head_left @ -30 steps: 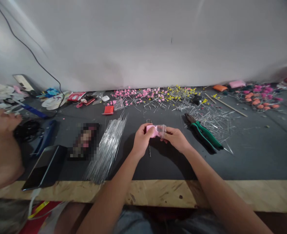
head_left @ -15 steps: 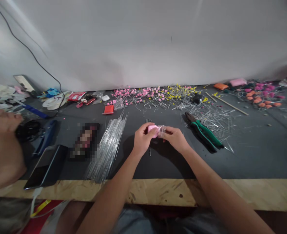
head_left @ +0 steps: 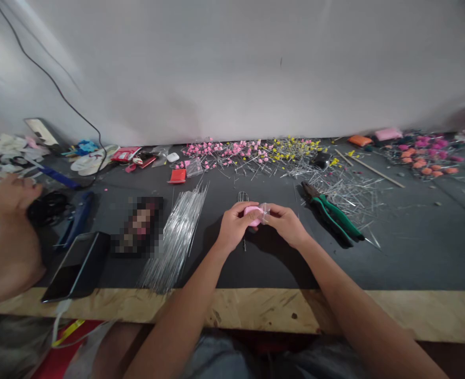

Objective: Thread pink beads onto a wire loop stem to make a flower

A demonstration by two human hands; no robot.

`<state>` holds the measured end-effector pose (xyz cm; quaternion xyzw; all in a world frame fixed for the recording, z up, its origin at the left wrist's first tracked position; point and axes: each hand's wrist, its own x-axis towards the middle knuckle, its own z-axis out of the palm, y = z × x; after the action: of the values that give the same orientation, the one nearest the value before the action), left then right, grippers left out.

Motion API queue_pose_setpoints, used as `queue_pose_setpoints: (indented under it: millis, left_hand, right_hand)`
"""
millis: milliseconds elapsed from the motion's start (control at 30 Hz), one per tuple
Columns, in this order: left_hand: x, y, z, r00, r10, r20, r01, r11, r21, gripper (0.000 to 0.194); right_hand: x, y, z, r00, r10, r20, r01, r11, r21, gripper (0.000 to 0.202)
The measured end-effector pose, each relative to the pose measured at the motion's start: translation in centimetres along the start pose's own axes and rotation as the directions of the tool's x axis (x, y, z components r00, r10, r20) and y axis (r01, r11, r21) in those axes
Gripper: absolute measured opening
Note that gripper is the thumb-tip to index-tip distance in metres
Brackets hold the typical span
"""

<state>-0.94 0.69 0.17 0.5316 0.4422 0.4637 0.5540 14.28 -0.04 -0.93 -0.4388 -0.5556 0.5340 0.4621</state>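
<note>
Pink, rounded lump in clear plastic wrapping (head_left: 256, 222) is, in the head view, above the dark grey worktop (head_left: 422, 252). With our left hand (head_left: 233, 223) we grip its pink body; with our right hand (head_left: 286, 223) we pinch the clear plastic end. Green-handled metal pliers (head_left: 337, 217) lie to the right, straight silver wires (head_left: 177, 231) to the left.

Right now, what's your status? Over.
Left fingers hold pink packet; right fingers pinch its clear plastic end. Looped wire partly hidden behind them. Green-handled pliers apart, to the right.
</note>
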Motion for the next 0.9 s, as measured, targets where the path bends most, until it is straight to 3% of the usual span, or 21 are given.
queue_pose_setpoints:
  millis: [233, 633, 800, 900]
  left_hand:
    - [0.7, -0.7, -0.3, 0.999, -0.009, -0.044, 0.007, 0.999, -0.050, 0.032]
    - [1.5, -1.2, -0.7, 0.993, -0.024, -0.117, -0.001, 0.977, -0.214, 0.029]
    - [1.4, -1.3, -0.8, 0.994, -0.030, -0.108, 0.010, 0.983, -0.182, 0.029]
    - [1.4, -1.4, -0.8, 0.992, -0.035, -0.124, 0.014, 0.985, -0.169, 0.028]
  right_hand:
    - [0.1, -0.2, 0.1, 0.999, -0.004, 0.038, 0.005, 0.999, -0.040, 0.023]
    - [0.1, 0.2, 0.3, 1.000, 0.009, 0.013, -0.010, 0.993, 0.118, 0.029]
    - [0.3, 0.3, 0.3, 0.994, -0.013, 0.108, 0.001, 0.994, 0.108, 0.038]
    - [0.4, 0.8, 0.1, 0.996, -0.026, 0.088, 0.023, 0.999, 0.042, 0.036]
